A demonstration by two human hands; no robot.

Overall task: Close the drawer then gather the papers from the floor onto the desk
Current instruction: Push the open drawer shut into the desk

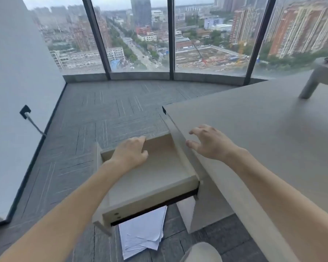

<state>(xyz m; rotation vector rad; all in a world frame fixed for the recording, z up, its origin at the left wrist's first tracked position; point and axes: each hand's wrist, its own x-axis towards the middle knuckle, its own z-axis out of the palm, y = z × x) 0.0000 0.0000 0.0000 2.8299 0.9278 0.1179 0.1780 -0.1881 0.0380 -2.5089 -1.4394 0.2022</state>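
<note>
A beige drawer [155, 178] stands pulled out to the left from under the grey desk [263, 133], and its inside looks empty. My left hand [130, 155] rests over the drawer's far front corner, fingers curled on its top edge. My right hand [209, 142] hovers over the desk's left edge with fingers spread, holding nothing. A loose stack of white papers [143, 235] lies on the carpet below the drawer, partly hidden by it.
Grey carpet tiles [102, 114] stretch to floor-to-ceiling windows [140, 44]. A white wall [17, 82] with a black socket and cable [26, 112] runs along the left. A raised shelf [322, 72] stands on the desk's far right. My knee [203, 252] shows at the bottom.
</note>
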